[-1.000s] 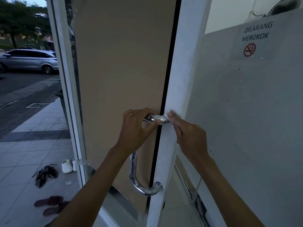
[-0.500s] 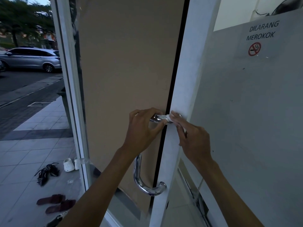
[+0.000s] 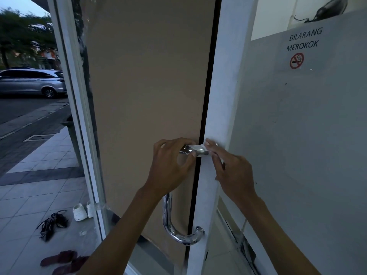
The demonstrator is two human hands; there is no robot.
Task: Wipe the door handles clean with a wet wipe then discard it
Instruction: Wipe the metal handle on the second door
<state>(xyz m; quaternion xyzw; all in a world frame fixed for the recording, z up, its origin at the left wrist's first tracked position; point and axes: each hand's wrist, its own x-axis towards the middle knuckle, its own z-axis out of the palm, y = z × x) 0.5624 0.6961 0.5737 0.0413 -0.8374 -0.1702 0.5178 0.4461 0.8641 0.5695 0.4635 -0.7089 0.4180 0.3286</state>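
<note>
A chrome U-shaped door handle (image 3: 174, 233) is fixed to the white edge frame of an open glass door (image 3: 218, 108). A white wet wipe (image 3: 199, 148) is wrapped around the handle's upper horizontal arm. My left hand (image 3: 168, 165) curls around that upper arm and pinches the wipe's left end. My right hand (image 3: 230, 167) pinches the wipe's right end against the frame, with a bit of wipe hanging under its fingers. The handle's vertical bar is partly hidden behind my left wrist.
The door's glass is backed by a beige panel (image 3: 151, 86). A grey frosted panel with a no-smoking sign (image 3: 296, 60) fills the right. Shoes (image 3: 79, 212) and sandals (image 3: 59, 259) lie on the tiled walkway at the lower left. A silver car (image 3: 31, 82) is parked on the street.
Both hands stay on the wipe at the handle's top arm. The view has shifted slightly, so the door and hands sit a little further right in frame.
</note>
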